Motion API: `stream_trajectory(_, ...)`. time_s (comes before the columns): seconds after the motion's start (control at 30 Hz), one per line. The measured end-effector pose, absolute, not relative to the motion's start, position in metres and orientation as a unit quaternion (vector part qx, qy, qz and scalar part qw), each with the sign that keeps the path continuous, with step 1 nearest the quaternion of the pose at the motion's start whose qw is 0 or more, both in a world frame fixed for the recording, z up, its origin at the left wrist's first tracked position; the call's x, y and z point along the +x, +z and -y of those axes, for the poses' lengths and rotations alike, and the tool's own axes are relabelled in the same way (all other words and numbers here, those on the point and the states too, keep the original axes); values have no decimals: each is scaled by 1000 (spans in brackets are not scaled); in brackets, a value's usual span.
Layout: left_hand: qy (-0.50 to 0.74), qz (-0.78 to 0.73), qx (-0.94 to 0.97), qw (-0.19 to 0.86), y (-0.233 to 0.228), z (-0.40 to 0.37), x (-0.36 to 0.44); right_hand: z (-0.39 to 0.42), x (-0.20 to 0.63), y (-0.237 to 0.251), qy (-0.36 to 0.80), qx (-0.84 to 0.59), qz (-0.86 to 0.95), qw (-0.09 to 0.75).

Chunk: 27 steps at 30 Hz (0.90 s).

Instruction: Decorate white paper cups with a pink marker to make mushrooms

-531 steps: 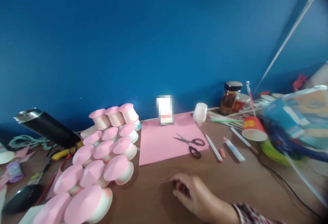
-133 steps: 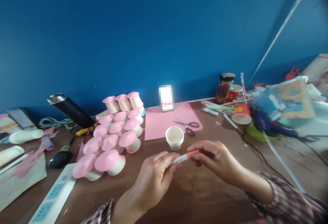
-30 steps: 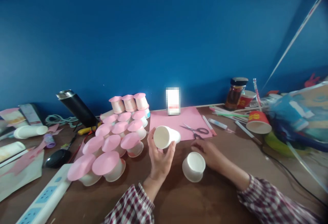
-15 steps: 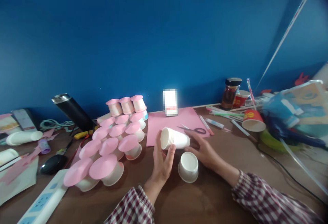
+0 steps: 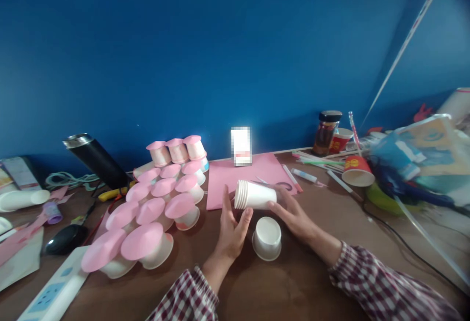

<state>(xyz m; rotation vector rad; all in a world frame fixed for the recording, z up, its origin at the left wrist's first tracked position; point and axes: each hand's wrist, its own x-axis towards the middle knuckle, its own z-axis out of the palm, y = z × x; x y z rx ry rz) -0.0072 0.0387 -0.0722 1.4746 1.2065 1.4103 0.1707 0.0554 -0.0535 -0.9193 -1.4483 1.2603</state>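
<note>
- Landmark: the stack of white paper cups (image 5: 255,194), held on its side above the wooden table (image 5: 312,272), rims pointing left.
- Far left of the stack: a black flask (image 5: 96,161) lying tilted, and a black computer mouse (image 5: 61,239) nearer the table's front edge.
- Left of the stack: rows of upturned cups with pink tops (image 5: 157,203), apart from both hands.
- Left hand (image 5: 231,228): open palm and fingers cupped about the rim end of the stack; thumb below it.
- Behind the stack: a pink paper sheet (image 5: 235,176) flat on the table.
- Just below the stack: a single white cup (image 5: 267,238) standing on the table between the two hands.
- Right hand (image 5: 293,216): fingers closed on the base end of the stack.
- Well right of the stack: a red paper cup (image 5: 354,170) and a dark-lidded jar (image 5: 326,132).
</note>
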Motion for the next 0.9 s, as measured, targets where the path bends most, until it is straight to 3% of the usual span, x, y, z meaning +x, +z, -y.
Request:
stream_trajectory(0.1,573,-473,566,356,-72,-36,-6,-63,183,-47,499,-406,558,524)
stream_trajectory(0.23,580,-442,606,319,-69,-31,-8,-83,227,-32,382,-459,550,583)
stream_trajectory(0.37,487,-371,699,369,-65,-27,-10,-93,279,-16,247,-544,498,628)
stream_trajectory(0.6,318,-380,798,343,-66,-26,-10,-93,308,-16,43,-700,540,465)
stream_trajectory(0.73,310,-412,796,319,-68,-25,-8,-99,306,-25,12,-717,587,376)
stream_trajectory(0.9,361,-466,744,314,-68,-28,-6,-99,313,-32,12,-729,597,335)
